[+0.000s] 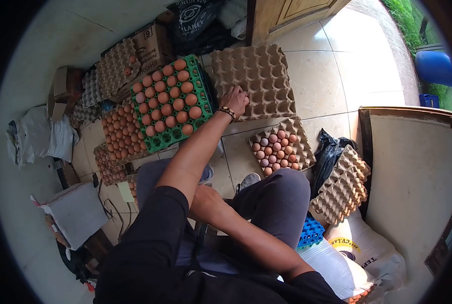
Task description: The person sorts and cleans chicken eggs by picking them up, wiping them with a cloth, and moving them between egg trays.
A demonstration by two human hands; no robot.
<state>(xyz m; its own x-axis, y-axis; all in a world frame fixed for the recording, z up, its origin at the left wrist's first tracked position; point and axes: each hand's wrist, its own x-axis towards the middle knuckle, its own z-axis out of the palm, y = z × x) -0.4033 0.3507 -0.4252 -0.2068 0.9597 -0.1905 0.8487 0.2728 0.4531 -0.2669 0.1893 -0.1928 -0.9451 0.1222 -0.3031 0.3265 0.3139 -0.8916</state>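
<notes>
My left hand point(234, 103), with a beaded bracelet at its wrist, is over the near left edge of a brown cardboard egg tray point(256, 71). Its fingers are curled down into the cups; whatever they hold is hidden. The cups I can see in this tray hold no eggs. Just left of that hand stands a green plastic egg tray point(203, 76) with rows of brown eggs point(175, 92) and some bare cups. My right hand point(203, 200) rests low by my knees beneath my left forearm, its fingers hidden.
A smaller group of eggs sits in a cardboard tray point(307, 147) by my knee. Further egg-filled trays point(119, 133) stand at left. Stacked cardboard trays point(340, 187), a black plastic bag point(327, 162), a blue tray point(312, 233) and white sacks point(383, 258) are at right.
</notes>
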